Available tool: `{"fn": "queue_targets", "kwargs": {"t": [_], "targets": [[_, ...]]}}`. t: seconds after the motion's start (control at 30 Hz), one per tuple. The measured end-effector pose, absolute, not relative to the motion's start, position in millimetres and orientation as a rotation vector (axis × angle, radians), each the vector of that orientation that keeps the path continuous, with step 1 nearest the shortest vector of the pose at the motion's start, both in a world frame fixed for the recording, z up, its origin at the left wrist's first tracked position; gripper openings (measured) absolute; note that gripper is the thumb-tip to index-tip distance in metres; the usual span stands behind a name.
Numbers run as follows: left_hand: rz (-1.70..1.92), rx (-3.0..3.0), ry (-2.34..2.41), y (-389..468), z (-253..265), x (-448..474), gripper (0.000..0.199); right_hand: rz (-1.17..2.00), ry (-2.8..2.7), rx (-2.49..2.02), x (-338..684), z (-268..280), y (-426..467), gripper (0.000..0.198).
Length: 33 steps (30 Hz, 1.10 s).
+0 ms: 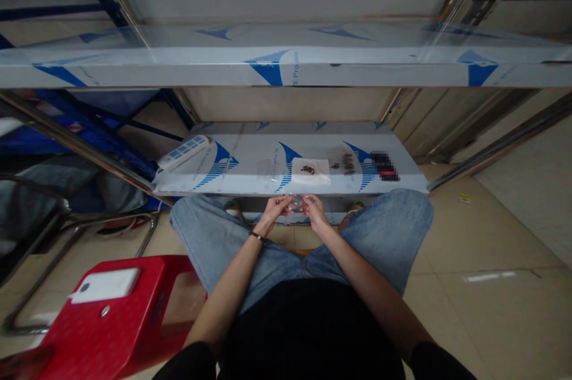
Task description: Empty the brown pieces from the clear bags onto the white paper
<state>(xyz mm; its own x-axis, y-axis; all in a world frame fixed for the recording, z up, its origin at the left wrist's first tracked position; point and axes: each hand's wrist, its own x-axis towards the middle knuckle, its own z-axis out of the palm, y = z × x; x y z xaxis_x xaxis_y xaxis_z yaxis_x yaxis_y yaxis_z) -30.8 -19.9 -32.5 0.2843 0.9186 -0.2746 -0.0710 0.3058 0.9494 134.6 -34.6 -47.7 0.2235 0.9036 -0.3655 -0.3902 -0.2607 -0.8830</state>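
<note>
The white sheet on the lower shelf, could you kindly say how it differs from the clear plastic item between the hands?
The white sheet looks opaque; the clear plastic item is see-through.
The white sheet lies on the lower shelf, bearing small dark pieces; the clear plastic item is held between the left hand and right hand.

Beyond the left hand (pixel 277 207), grey shelf (pixel 250 145) bears blue striped triangles (pixel 222 161); stool (pixel 105 329) to that hand's left shows red.
</note>
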Motion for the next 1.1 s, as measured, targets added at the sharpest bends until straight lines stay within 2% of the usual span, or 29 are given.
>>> {"fn": "queue_targets", "kwargs": {"t": [0.3, 0.43, 0.5, 0.6, 0.7, 1.1], "targets": [[0.937, 0.903, 1.121, -27, -31, -44, 0.04, 1.327, -0.702, -1.392, 131, -64, -35, 0.04], [1.043, 0.866, 1.063, -24, -30, -46, 0.039, 0.912, -0.954, -1.5, 131, -63, -33, 0.046], [1.078, 0.882, 1.055, -23, -29, -45, 0.04, 0.798, -1.044, -1.446, 131, -57, -32, 0.043], [1.081, 0.947, 1.055, -22, -28, -41, 0.043, 1.028, -1.092, -1.305, 128, -44, -33, 0.033], [1.06, 1.027, 1.048, -21, -27, -35, 0.046, 1.281, -1.082, -1.195, 123, -34, -37, 0.035], [1.036, 1.19, 0.984, -12, -28, -19, 0.057, 1.27, -1.046, -1.162, 124, -34, -31, 0.044]]}}
